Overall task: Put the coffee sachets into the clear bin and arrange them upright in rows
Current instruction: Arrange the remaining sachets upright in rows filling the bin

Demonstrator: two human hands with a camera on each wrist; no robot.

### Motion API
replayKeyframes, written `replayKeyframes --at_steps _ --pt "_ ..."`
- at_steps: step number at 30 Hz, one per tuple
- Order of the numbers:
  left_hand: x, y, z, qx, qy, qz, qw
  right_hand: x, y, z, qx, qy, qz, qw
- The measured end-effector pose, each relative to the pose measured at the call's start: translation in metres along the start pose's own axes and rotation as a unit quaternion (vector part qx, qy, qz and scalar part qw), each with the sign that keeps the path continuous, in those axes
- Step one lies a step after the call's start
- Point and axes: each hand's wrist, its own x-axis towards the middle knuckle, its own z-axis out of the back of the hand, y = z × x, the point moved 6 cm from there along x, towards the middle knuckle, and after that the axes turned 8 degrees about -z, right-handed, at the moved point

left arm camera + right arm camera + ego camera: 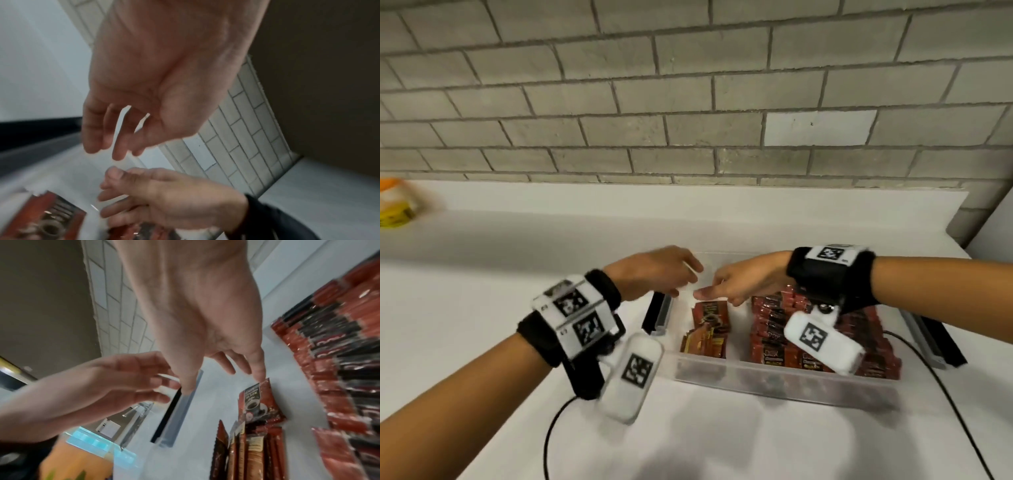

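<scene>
A clear bin [774,373] stands on the white counter. Its right part is packed with rows of red and black coffee sachets [770,318] [339,353]. In the left part one sachet [710,313] [259,402] leans back, and several more sachets [703,341] [246,451] stand on edge in front of it. My left hand [681,274] [115,146] hovers over the bin's back left corner, fingers loosely curled and empty. My right hand [719,291] [224,382] is just beside it with relaxed fingers. One of its fingertips [261,376] is at the leaning sachet's top corner.
A dark and grey bar [659,315] lies left of the bin, another bar [931,342] to its right. Black cables [551,438] trail toward the counter's front. A blurred orange and yellow container [393,202] sits far left. A grey brick wall backs the counter.
</scene>
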Motion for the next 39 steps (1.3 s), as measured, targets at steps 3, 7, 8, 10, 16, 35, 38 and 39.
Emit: replayKeyframes --at_steps 3,7,8,10,16,35,38,39 --pt "-0.019 0.015 -0.017 0.209 0.067 -0.009 0.975 0.023 0.009 -0.007 -0.066 -0.006 -0.047 0.997" --pt "-0.032 0.025 -0.027 0.271 0.064 -0.039 0.960 0.030 0.011 -0.024 -0.135 0.020 -0.094 0.986" --pt "-0.033 0.025 -0.027 0.269 0.052 -0.045 0.961 0.031 0.011 -0.028 -0.130 0.022 -0.092 0.987" --pt "-0.033 0.029 -0.026 0.267 0.026 -0.052 0.962 0.033 0.009 -0.035 -0.091 0.043 -0.094 0.991" --pt "-0.032 0.034 -0.026 0.251 -0.002 -0.074 0.965 0.041 -0.002 -0.053 -0.005 0.073 -0.133 0.988" --pt "-0.035 0.015 0.009 -0.153 -0.333 -0.122 0.922 -0.060 0.030 0.033 0.343 0.059 0.154 0.925" --pt "-0.029 -0.014 -0.013 -0.405 -0.208 -0.171 0.874 -0.082 0.042 0.041 0.436 0.041 0.220 0.872" --pt "-0.028 -0.023 -0.018 -0.468 -0.182 -0.180 0.846 -0.083 0.046 0.037 0.437 0.042 0.231 0.868"
